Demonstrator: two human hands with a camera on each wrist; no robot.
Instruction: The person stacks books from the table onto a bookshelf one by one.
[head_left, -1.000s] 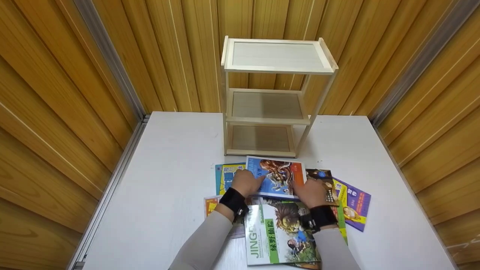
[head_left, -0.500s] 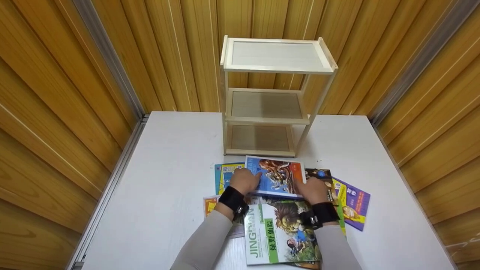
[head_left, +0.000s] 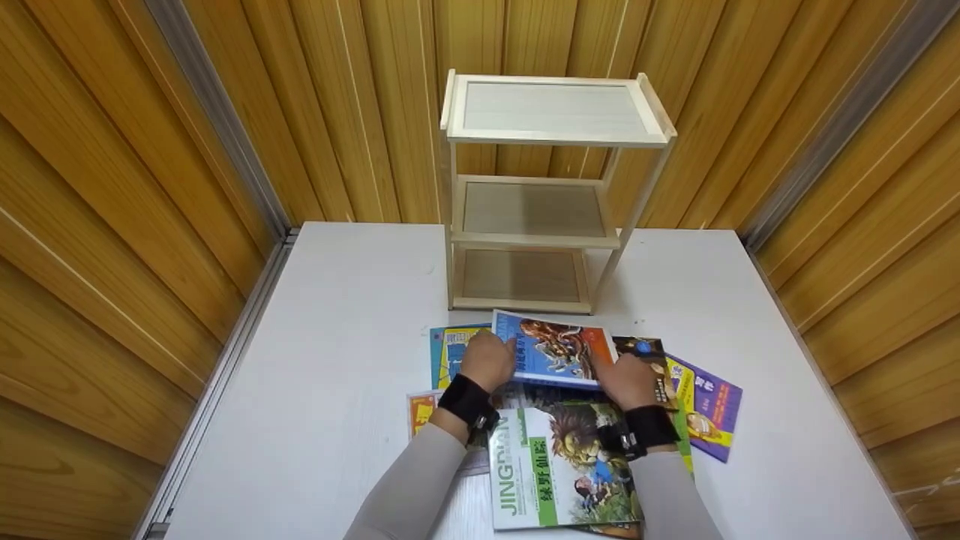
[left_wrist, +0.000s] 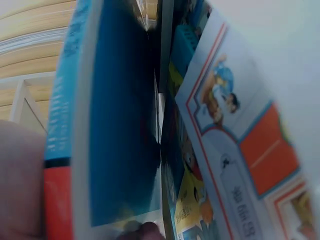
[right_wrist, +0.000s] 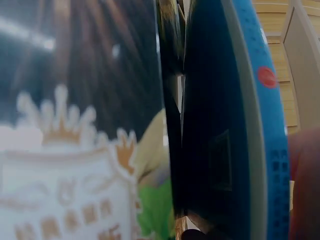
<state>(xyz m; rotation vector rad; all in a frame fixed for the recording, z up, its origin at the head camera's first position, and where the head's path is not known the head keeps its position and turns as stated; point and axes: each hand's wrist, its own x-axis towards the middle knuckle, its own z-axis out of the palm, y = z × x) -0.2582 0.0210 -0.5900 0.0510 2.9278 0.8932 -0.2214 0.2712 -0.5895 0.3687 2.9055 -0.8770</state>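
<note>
A blue and orange picture book (head_left: 559, 346) is held by its two sides, my left hand (head_left: 487, 361) on one and my right hand (head_left: 628, 381) on the other. Its near edge is raised off the pile. In the left wrist view the blue underside of the book (left_wrist: 125, 120) shows above the other books, with fingertips (left_wrist: 150, 231) below it. The right wrist view has the blue spine or edge of the book (right_wrist: 267, 130) beside my thumb (right_wrist: 305, 190). Nearer me lies a white and green book with a lion (head_left: 562, 469).
A pale wooden three-tier shelf (head_left: 559, 112) stands just behind the books. More books spread around: a dark one (head_left: 649, 360), a purple one (head_left: 716, 412), a yellow and teal one (head_left: 450, 352). They lie on a white table (head_left: 330, 360) between wood-panelled walls.
The blue and orange book has tilted slightly and its near edge has come up. My left thumb has drawn back from the cover toward the book's edge.
</note>
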